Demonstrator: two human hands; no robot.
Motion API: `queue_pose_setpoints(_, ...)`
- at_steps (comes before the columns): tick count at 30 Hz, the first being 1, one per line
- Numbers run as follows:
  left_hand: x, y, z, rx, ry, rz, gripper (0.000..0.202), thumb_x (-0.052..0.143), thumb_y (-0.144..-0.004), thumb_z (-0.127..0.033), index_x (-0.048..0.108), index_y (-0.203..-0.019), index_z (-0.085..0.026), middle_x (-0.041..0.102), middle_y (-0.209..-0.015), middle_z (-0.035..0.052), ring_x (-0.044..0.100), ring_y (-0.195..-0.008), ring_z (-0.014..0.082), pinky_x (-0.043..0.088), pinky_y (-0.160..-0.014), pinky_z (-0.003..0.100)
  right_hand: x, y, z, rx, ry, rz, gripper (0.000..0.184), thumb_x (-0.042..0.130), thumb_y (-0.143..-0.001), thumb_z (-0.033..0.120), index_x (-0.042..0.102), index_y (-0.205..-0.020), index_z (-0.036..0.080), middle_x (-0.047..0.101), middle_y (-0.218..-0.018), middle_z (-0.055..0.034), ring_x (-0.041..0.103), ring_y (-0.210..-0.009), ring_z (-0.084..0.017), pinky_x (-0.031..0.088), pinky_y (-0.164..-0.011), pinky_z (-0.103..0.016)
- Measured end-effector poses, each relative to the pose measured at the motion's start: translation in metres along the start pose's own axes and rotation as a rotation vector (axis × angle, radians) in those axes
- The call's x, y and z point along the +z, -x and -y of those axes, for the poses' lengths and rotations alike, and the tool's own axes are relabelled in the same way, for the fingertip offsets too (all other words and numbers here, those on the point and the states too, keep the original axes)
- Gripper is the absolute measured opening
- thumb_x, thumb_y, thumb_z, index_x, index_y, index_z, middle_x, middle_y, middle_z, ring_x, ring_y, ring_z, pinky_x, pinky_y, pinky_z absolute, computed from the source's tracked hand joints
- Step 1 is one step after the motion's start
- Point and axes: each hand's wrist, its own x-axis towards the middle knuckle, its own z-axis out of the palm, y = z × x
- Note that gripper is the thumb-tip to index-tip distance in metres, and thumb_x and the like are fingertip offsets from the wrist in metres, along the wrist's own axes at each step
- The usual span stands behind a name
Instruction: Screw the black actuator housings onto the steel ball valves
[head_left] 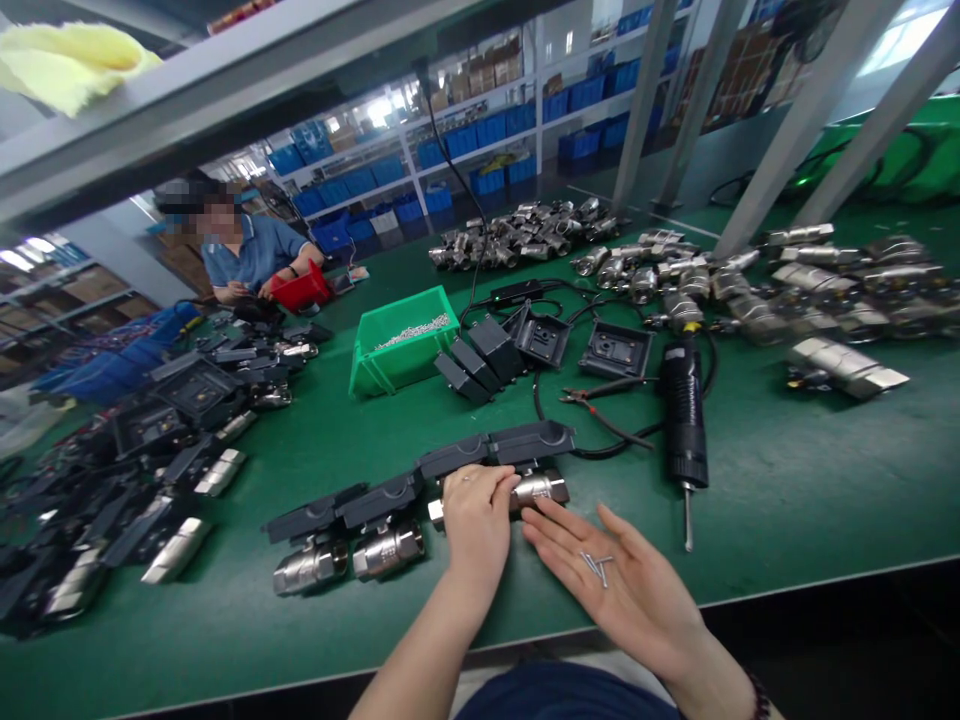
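Right hand (622,585) is lying palm-up and released, fingers spread, with a few small screws (598,567) resting loose on the palm. Left hand (478,515), at its 9 o'clock and just beside it, is curling fingers down over a metal connector (541,489), grasping it under a black cover (531,441) (end one of a row of four). Electric screwdriver (684,415) is lying on the green table (787,490) at 1 o'clock from the right hand. Green bin (401,345) is sitting at 11 o'clock. Another person (251,255) is working at far 10 o'clock.
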Motion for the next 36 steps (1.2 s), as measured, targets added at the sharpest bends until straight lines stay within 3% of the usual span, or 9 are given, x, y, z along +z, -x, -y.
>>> queue_pose_setpoints(13, 0.002, -0.004, -0.002, 0.076, -0.163, -0.099, 0.024, 0.052, -0.089, -0.028, 0.062, -0.071, -0.017, 0.067, -0.068, 0.0016, 0.06, -0.066, 0.0173, 0.041, -0.065, 0.03, 0.001, 0.0, 0.0, -0.012, -0.007, -0.098, 0.05, 0.075, -0.076, 0.032, 0.059, -0.114, 0.004, 0.048, -0.126, -0.017, 0.038, -0.123, -0.028, 0.038, -0.103, -0.03)
queue_pose_setpoints(19, 0.006, 0.001, -0.002, 0.191, -0.19, -0.11, 0.018, 0.047, -0.09, -0.017, 0.065, -0.086, -0.014, 0.069, -0.08, 0.0073, 0.062, -0.073, 0.0192, 0.044, -0.068, 0.033, -0.001, -0.003, -0.002, -0.029, 0.011, -0.108, 0.048, 0.074, -0.076, 0.031, 0.06, -0.112, 0.003, 0.05, -0.125, -0.0173, 0.04, -0.122, -0.027, 0.039, -0.102, -0.031)
queue_pose_setpoints(24, -0.005, 0.019, -0.009, 0.18, -0.088, -0.105, 0.024, 0.041, -0.091, -0.015, 0.064, -0.099, -0.014, 0.069, -0.092, 0.0101, 0.063, -0.084, 0.0211, 0.05, -0.074, 0.036, 0.007, -0.002, -0.001, -0.105, 0.057, -0.182, 0.042, 0.072, -0.073, 0.028, 0.063, -0.106, 0.003, 0.056, -0.117, -0.0157, 0.046, -0.117, -0.025, 0.04, -0.101, -0.03)
queue_pose_setpoints(26, -0.012, 0.032, -0.02, -0.029, 0.211, -0.034, 0.024, 0.043, -0.091, -0.021, 0.062, -0.104, -0.017, 0.068, -0.101, 0.0093, 0.063, -0.093, 0.0201, 0.05, -0.083, 0.036, 0.015, -0.001, -0.005, -0.198, 0.109, -0.218, 0.038, 0.073, -0.072, 0.028, 0.066, -0.101, 0.005, 0.06, -0.112, -0.0136, 0.051, -0.112, -0.024, 0.042, -0.098, -0.028)
queue_pose_setpoints(29, -0.017, 0.05, -0.042, -0.667, 1.003, 0.114, 0.027, 0.044, -0.091, -0.029, 0.06, -0.11, -0.018, 0.065, -0.111, 0.0086, 0.061, -0.103, 0.0195, 0.048, -0.092, 0.035, 0.026, -0.005, -0.024, -0.42, 0.247, -0.281, 0.038, 0.076, -0.069, 0.036, 0.068, -0.096, 0.011, 0.063, -0.105, -0.0105, 0.054, -0.105, -0.023, 0.044, -0.095, -0.03)
queue_pose_setpoints(31, -0.016, 0.056, -0.055, -1.105, 1.45, 0.117, 0.028, 0.039, -0.093, -0.028, 0.062, -0.103, -0.016, 0.066, -0.106, 0.0092, 0.062, -0.101, 0.0186, 0.047, -0.094, 0.034, 0.029, -0.011, -0.044, -0.57, 0.43, -0.345, 0.038, 0.073, -0.072, 0.046, 0.068, -0.095, 0.016, 0.062, -0.104, -0.0093, 0.053, -0.104, -0.024, 0.042, -0.096, -0.033)
queue_pose_setpoints(33, -0.014, 0.054, -0.06, -1.444, 1.716, 0.083, 0.035, 0.032, -0.095, -0.027, 0.064, -0.09, -0.014, 0.068, -0.093, 0.0095, 0.065, -0.092, 0.0171, 0.049, -0.091, 0.032, 0.028, -0.015, -0.062, -0.641, 0.641, -0.385, 0.037, 0.065, -0.079, 0.051, 0.067, -0.098, 0.019, 0.06, -0.107, -0.0087, 0.05, -0.107, -0.025, 0.038, -0.099, -0.036)
queue_pose_setpoints(35, -0.015, 0.05, -0.058, -1.623, 1.839, 0.039, 0.041, 0.029, -0.096, -0.027, 0.064, -0.081, -0.012, 0.067, -0.082, 0.0087, 0.066, -0.082, 0.0149, 0.05, -0.086, 0.028, 0.027, -0.015, -0.073, -0.653, 0.801, -0.382, 0.036, 0.059, -0.084, 0.05, 0.065, -0.103, 0.02, 0.057, -0.113, -0.0084, 0.046, -0.112, -0.025, 0.032, -0.102, -0.036)
queue_pose_setpoints(36, -0.017, 0.047, -0.055, -1.638, 1.883, 0.016, 0.043, 0.028, -0.096, -0.027, 0.064, -0.079, -0.011, 0.067, -0.08, 0.0084, 0.066, -0.078, 0.0139, 0.051, -0.084, 0.026, 0.027, -0.013, -0.073, -0.671, 0.879, -0.371, 0.035, 0.058, -0.086, 0.048, 0.065, -0.105, 0.019, 0.056, -0.114, -0.0084, 0.046, -0.113, -0.025, 0.032, -0.102, -0.035)
